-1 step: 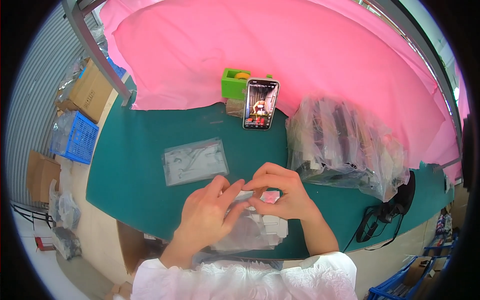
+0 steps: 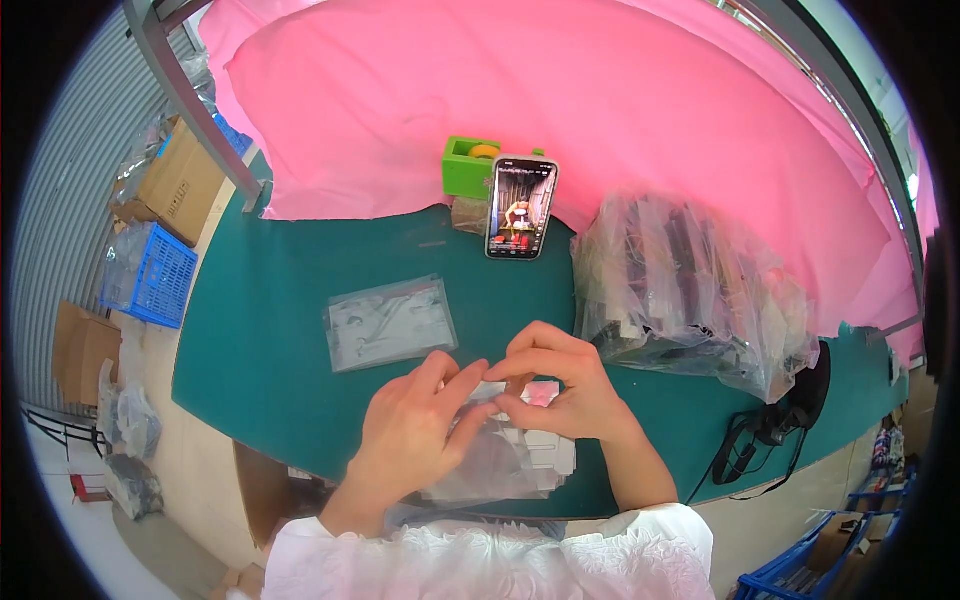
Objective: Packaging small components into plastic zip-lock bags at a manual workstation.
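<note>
My left hand (image 2: 408,425) and my right hand (image 2: 568,388) meet above the table's near edge. Fingertips of both pinch the upper edge of a clear plastic bag (image 2: 485,462), with a small pale bit showing between them. What exactly sits inside the pinch is mostly hidden by the fingers. Under and to the right of the bag lie white card pieces (image 2: 550,458), and a pink-and-white piece (image 2: 542,393) shows behind the right fingers. Beyond my left hand a flat clear bag with grey-white contents (image 2: 392,324) rests on the green tabletop (image 2: 270,310).
A phone (image 2: 522,208) leans upright against a green tape dispenser (image 2: 466,170). Right of it stands a big clear bag of packed items (image 2: 690,295), with a black strapped device (image 2: 770,428) nearby. Pink cloth (image 2: 540,90) hangs behind; a blue crate (image 2: 165,275) sits left.
</note>
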Tool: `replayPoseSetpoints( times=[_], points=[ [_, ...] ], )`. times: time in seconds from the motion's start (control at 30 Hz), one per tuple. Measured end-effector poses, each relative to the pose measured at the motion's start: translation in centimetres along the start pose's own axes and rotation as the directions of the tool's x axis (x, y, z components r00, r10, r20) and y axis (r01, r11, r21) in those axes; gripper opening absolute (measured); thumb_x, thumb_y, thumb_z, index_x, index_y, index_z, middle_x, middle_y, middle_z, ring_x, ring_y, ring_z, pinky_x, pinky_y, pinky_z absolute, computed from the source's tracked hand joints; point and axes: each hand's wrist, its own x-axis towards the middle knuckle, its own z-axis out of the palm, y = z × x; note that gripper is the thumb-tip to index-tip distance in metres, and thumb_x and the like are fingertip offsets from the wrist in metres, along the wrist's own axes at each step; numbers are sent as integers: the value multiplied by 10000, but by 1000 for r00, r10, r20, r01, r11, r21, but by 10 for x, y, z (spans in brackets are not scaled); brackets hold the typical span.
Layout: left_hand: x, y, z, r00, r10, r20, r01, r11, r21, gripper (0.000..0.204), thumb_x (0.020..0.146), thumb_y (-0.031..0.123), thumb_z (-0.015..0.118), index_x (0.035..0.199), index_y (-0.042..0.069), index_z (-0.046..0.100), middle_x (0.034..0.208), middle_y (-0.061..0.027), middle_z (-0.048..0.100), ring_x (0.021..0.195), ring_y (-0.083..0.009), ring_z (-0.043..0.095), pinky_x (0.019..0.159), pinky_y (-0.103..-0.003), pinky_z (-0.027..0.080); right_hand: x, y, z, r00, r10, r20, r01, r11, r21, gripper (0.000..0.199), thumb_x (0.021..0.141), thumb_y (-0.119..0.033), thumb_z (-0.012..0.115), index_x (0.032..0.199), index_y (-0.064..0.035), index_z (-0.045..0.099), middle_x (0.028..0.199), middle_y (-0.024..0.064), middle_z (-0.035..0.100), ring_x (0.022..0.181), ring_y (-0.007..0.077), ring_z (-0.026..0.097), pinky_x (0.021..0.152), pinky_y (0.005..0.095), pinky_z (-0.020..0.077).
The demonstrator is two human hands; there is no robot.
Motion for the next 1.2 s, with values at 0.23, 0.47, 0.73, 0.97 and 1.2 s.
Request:
replayPoseSetpoints(
  times=[0.23,0.47,0.73,0.97,1.2],
  points=[
    [2,-7,2,998,-41,54,45,996,-80,220,781,147,715,987,70,721,769,-75,631,660,-255,619,573,-356,483,1,0,4,1000,-3,-25,1,999,-45,260,650,40,760,892,-46,725,905,28,479,683,91,616,626,234,480],
    [4,-18,4,986,-102,129,131,962,-239,167,771,183,769,892,72,740,710,-49,654,600,-169,576,529,-294,443,0,3,1,992,126,-19,-125,990,61,169,675,34,737,825,-34,698,891,19,464,683,83,586,619,236,467],
    [2,-21,1,981,-148,126,171,965,-198,283,752,250,813,968,82,744,733,-47,659,587,-149,556,530,-279,435,1,3,-2,992,129,-3,-128,989,67,201,684,41,719,870,-33,695,941,41,554,662,81,606,616,233,481],
    [0,-12,2,996,-82,46,88,982,-165,298,736,233,815,968,67,729,695,-52,629,595,-166,586,529,-299,456,1,2,-8,999,36,33,-37,999,37,207,679,45,715,871,-24,682,936,77,658,652,96,619,597,237,494],
    [1,1,3,988,103,-114,-102,995,12,335,683,197,826,975,69,724,671,-51,611,580,-193,602,508,-313,462,0,-7,-16,997,-68,23,67,997,36,219,671,54,721,876,-11,683,942,94,666,670,112,632,596,241,515]
  ],
)
